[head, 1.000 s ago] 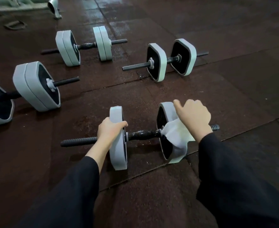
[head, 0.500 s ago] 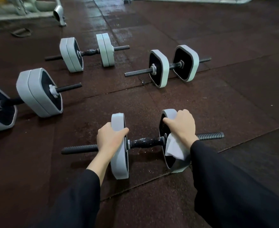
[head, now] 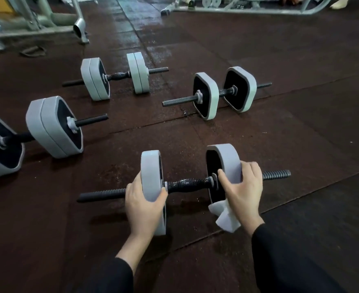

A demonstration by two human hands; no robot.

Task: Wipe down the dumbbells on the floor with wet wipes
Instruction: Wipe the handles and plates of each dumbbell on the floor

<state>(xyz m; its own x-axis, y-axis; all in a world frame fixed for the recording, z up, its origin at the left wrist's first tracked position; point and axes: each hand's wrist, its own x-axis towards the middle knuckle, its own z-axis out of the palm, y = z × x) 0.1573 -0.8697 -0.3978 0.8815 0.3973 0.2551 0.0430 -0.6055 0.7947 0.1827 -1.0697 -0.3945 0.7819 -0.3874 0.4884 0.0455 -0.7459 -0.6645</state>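
A grey-plated dumbbell with a black threaded bar (head: 187,183) lies on the dark rubber floor right in front of me. My left hand (head: 143,205) grips the lower rim of its left plate (head: 151,166). My right hand (head: 243,190) presses a white wet wipe (head: 224,217) against the near rim of the right plate (head: 227,159), thumb on the inner black face. The wipe hangs out below my palm. Three more dumbbells lie beyond: one at far centre-left (head: 115,78), one at centre-right (head: 223,94), one at the left edge (head: 53,127).
Grey machine frames stand at the back left (head: 36,24) and along the back right (head: 248,7). A dark strap or handle (head: 33,51) lies on the floor near the left frame. The floor mats look damp in patches.
My right hand with the wipe has slid down the right plate's rim toward me, so less wipe shows. The view has tilted up, showing more of the room. My left hand keeps its grip.
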